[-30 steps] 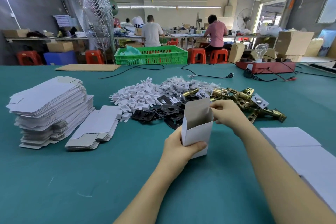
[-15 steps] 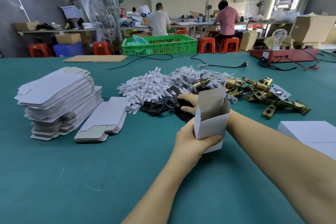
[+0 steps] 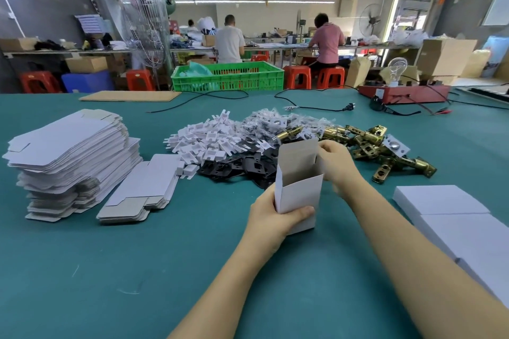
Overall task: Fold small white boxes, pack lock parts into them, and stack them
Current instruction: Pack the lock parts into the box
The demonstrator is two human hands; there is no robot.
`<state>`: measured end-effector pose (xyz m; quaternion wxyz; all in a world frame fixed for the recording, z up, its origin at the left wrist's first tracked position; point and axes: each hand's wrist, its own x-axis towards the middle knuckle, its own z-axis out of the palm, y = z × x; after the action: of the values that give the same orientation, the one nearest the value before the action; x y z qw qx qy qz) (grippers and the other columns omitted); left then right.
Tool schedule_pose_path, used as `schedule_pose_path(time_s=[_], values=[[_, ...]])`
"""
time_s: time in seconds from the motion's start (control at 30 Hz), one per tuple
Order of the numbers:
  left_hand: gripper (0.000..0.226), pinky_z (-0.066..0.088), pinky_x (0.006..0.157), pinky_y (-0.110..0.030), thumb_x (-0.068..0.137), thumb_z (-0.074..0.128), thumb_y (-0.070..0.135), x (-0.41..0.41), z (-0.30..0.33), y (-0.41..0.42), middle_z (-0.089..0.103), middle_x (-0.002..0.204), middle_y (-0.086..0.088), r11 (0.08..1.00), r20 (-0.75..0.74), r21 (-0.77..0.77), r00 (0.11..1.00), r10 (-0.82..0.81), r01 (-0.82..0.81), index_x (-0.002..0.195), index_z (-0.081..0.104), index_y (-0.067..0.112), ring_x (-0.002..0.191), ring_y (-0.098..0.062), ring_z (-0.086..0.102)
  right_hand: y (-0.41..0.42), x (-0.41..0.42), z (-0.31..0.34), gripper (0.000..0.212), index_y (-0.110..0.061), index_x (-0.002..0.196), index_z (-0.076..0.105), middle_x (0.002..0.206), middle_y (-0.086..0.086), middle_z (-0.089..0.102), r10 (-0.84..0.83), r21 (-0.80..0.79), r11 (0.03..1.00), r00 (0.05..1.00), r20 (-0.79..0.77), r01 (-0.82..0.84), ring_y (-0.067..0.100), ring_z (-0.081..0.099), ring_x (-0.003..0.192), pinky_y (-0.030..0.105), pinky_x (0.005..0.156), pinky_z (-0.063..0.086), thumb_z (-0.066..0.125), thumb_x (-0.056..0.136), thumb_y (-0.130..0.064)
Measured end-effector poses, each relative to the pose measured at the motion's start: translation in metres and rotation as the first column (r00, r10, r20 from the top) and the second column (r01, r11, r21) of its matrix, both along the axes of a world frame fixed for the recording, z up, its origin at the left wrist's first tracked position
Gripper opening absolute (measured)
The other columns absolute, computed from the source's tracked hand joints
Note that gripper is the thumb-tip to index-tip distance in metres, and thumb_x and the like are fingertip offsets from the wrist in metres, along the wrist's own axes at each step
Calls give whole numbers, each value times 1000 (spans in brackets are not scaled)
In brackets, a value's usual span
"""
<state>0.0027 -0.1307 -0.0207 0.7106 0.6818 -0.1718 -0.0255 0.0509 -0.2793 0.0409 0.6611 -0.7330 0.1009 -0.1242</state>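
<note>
A teal bench (image 3: pixel 110 270) fills a workshop; two seated workers (image 3: pixel 230 42) face away at the far wall. One upright white box (image 3: pixel 298 190), top open, stands near centre. The left hand (image 3: pixel 271 219) grips its lower body, thumb across the front. The right hand (image 3: pixel 334 161) pinches the far right flap. Two stacks of flat blanks (image 3: pixel 68 162) lie left. Behind the box: white inserts (image 3: pixel 203 143), black plates (image 3: pixel 237 168), bagged parts (image 3: pixel 275 121), brass latches (image 3: pixel 380 146). Closed boxes (image 3: pixel 454 215) sit at right. A green crate (image 3: pixel 228 77) stands far off.
</note>
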Motion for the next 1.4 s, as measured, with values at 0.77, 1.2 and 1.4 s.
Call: schedule_pose_path(time_s=[0.77,1.2,1.4], values=[[45,57,83,-30,65,82,21,-3,1,4,75,102,6,999,-40,38,999,7,-6,108,68,26,97,-14,69,-64,-69,62,39,-4,111,54,108,21,62,108,164,981,994,8,-108,26,72,74,20,53,54,61,80,18],[44,56,91,-41,64,79,26,0,-1,4,74,103,9,997,-37,72,999,5,-2,107,67,30,99,-14,68,-71,-75,69,29,-25,102,47,66,10,65,-153,-452,884,988,-33,122,14,62,46,25,43,43,58,86,-3],[42,55,92,-43,65,79,26,0,-1,4,74,104,7,998,-37,62,999,3,0,105,68,30,99,-15,68,-65,-80,76,20,3,96,63,81,19,73,93,-2,996,995,-47,-93,25,74,75,21,57,57,72,80,-7]])
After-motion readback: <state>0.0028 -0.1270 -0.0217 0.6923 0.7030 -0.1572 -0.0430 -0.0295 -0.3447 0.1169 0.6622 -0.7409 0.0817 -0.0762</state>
